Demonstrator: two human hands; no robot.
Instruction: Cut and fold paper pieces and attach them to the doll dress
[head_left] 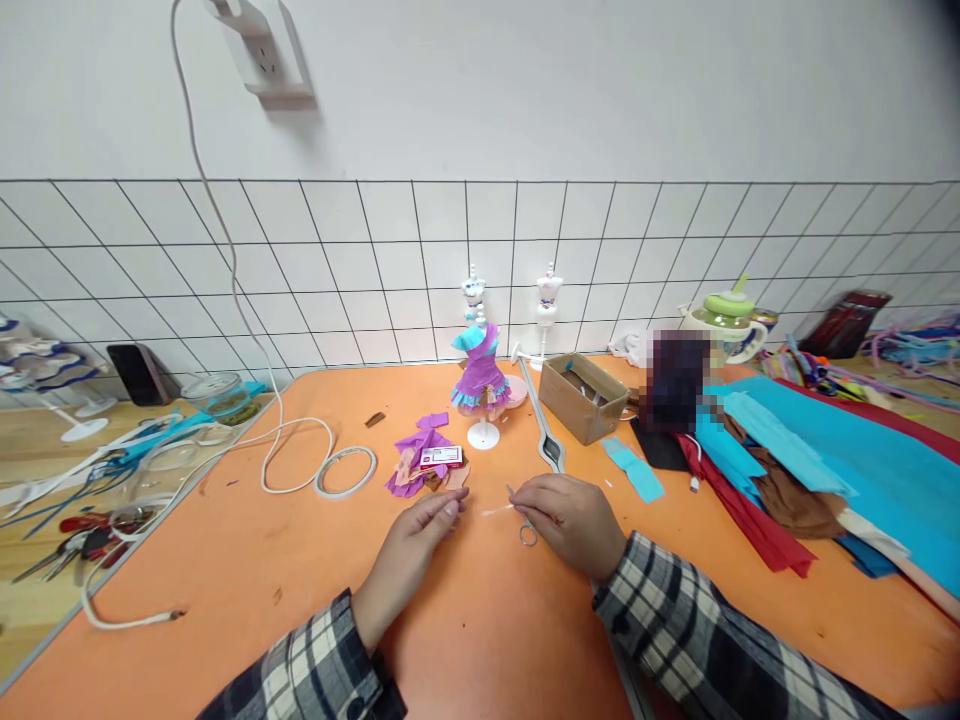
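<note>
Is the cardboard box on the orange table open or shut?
Open: the cardboard box has no lid across its top, and its inside shows past the rim.

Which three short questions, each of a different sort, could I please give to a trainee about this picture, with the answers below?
1. Multiple choice: what colour is the central tabletop? A) green B) orange C) black
2. True or false: in this view, the cardboard box stands to the right of the purple dress.
3. Open: which of the person's grips is nearer the cardboard box?

Key: 1. B; 2. true; 3. the right grip.
</note>
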